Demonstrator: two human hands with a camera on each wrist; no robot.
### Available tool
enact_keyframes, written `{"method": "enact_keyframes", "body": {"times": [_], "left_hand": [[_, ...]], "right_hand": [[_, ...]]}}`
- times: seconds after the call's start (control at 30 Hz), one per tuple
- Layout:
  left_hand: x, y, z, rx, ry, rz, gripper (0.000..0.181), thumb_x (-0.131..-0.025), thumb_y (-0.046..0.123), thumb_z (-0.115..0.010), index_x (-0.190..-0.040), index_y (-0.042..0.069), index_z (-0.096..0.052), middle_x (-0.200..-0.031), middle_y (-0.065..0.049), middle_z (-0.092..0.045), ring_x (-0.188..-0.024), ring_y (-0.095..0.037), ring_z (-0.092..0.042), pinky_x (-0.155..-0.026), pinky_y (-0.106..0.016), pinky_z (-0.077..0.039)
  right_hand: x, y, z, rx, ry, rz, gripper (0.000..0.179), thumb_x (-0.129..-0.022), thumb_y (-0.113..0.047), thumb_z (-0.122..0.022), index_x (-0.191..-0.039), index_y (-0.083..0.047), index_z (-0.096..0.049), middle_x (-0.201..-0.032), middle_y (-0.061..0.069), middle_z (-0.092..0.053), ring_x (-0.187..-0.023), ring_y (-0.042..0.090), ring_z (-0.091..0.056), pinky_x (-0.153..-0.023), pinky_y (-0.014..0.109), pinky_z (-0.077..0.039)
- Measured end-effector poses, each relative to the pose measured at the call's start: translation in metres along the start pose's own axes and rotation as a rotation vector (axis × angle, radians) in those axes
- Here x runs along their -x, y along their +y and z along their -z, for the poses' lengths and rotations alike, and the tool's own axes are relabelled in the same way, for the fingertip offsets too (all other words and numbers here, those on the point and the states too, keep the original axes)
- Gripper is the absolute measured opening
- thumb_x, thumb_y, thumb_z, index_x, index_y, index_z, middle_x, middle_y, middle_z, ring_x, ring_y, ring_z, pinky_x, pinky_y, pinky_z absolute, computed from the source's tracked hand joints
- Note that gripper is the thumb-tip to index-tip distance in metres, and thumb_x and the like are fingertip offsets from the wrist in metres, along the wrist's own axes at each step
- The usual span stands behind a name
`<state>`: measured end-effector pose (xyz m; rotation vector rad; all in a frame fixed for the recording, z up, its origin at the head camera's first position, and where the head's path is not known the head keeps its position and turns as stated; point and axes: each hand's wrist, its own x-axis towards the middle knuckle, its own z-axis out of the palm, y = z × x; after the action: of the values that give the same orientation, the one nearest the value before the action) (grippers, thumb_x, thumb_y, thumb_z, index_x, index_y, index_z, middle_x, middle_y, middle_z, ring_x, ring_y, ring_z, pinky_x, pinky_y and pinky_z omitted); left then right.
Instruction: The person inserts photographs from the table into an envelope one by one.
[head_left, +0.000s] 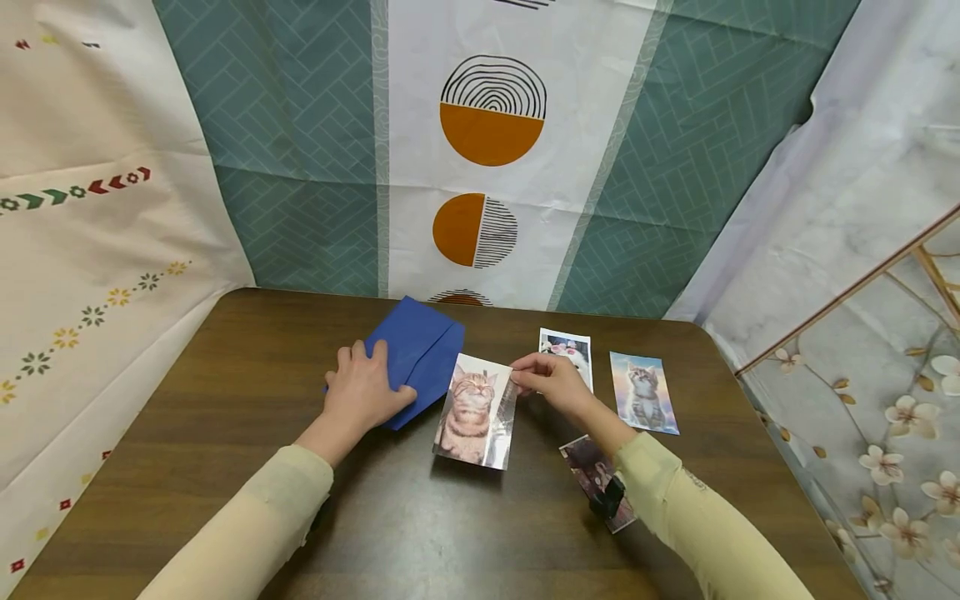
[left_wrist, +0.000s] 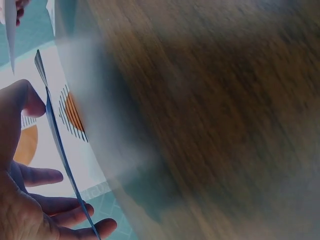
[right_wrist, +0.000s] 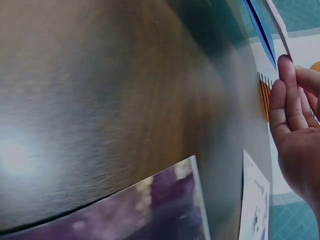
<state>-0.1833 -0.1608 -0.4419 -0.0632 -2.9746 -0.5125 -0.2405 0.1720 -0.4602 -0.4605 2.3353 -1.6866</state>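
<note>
My left hand (head_left: 363, 387) grips a blue envelope (head_left: 438, 333) from above, fingers over its far left edge and thumb at its near side. The left wrist view shows the envelope (left_wrist: 57, 137) edge-on, lifted off the table, with fingertips curling round it. Between thumb and fingers, my right hand (head_left: 555, 383) pinches the upper right corner of a photo of a tabby cat (head_left: 471, 412). The photo is raised and tilted, just right of the envelope, its lower edge above the table. In the right wrist view, the photo (right_wrist: 278, 25) appears as a thin edge beside the envelope.
On the brown wooden table (head_left: 247, 400), a kitten photo (head_left: 643, 392) lies at right. A photo with pink flowers (head_left: 573, 350) sits behind my right hand. A dark purplish photo (head_left: 588, 467) is partly covered by the right wrist. Patterned cloths (head_left: 307, 225) surround the table.
</note>
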Motion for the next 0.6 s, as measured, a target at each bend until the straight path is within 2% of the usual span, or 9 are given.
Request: {"method": "enact_keyframes", "body": {"times": [0.37,0.6], "left_hand": [[0.001,0.005,0.005,0.007,0.014,-0.009,0.084,-0.085,0.047,-0.074,-0.144,-0.009,-0.052,-0.141,-0.042,-0.049,-0.126,-0.057,-0.047,-0.083,-0.076,-0.050],[0.001,0.013,0.008,0.003,0.020,-0.027,0.084,-0.086,0.049,-0.075,-0.144,-0.008,-0.053,-0.142,-0.042,-0.049,-0.127,-0.057,-0.047,-0.083,-0.075,-0.051]], "right_hand": [[-0.035,-0.017,-0.008,0.051,-0.045,-0.019,0.020,-0.100,-0.002,-0.072,-0.116,0.010,-0.075,-0.086,0.004,-0.076,-0.076,0.014,-0.072,-0.083,0.046,-0.063],[-0.053,-0.020,-0.011,0.128,-0.073,-0.012,0.017,-0.099,-0.004,-0.074,-0.112,0.007,-0.077,-0.085,0.005,-0.077,-0.075,0.016,-0.071,-0.078,0.037,-0.062]]}}
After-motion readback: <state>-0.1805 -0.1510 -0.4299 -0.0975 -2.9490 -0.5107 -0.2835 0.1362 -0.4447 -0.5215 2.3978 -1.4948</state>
